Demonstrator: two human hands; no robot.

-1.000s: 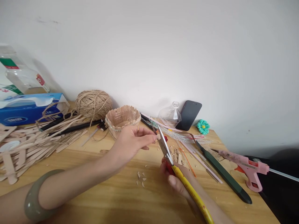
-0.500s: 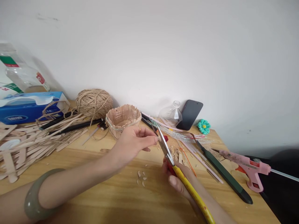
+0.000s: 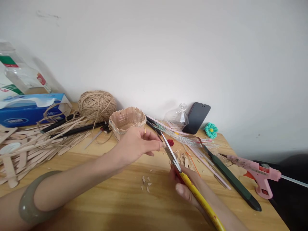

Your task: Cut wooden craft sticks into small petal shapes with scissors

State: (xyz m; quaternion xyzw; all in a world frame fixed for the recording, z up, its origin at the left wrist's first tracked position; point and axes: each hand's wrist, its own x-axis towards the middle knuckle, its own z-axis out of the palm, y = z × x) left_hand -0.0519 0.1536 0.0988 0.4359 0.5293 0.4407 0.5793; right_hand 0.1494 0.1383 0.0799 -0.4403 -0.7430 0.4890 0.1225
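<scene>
My right hand (image 3: pixel 185 186) is wrapped round the scissors (image 3: pixel 197 196), whose yellow handle runs toward the lower right. Their blades point up and away, slightly apart. Between the thumb and fingers of my left hand (image 3: pixel 138 144) is a small piece of wood (image 3: pixel 164 145), mostly covered by the fingertips and touching or very close to the blades. Small wood chips (image 3: pixel 148 183) lie on the table below. Just behind my left hand stands a basket made of wooden sticks (image 3: pixel 127 119), trimmed with a beaded band.
Loose craft sticks (image 3: pixel 31 150), a twine ball (image 3: pixel 97 105) and a blue tissue pack (image 3: pixel 31 110) are at the left. A phone (image 3: pixel 196 117), a clear bottle piece (image 3: pixel 178 117), a teal flower (image 3: pixel 211 130), a dark green tool (image 3: pixel 232 179) and a pink glue gun (image 3: pixel 255 170) are at the right.
Both hands hold nearly the same pose, with the right hand and scissors shifted slightly right and down. The view has moved a little.
</scene>
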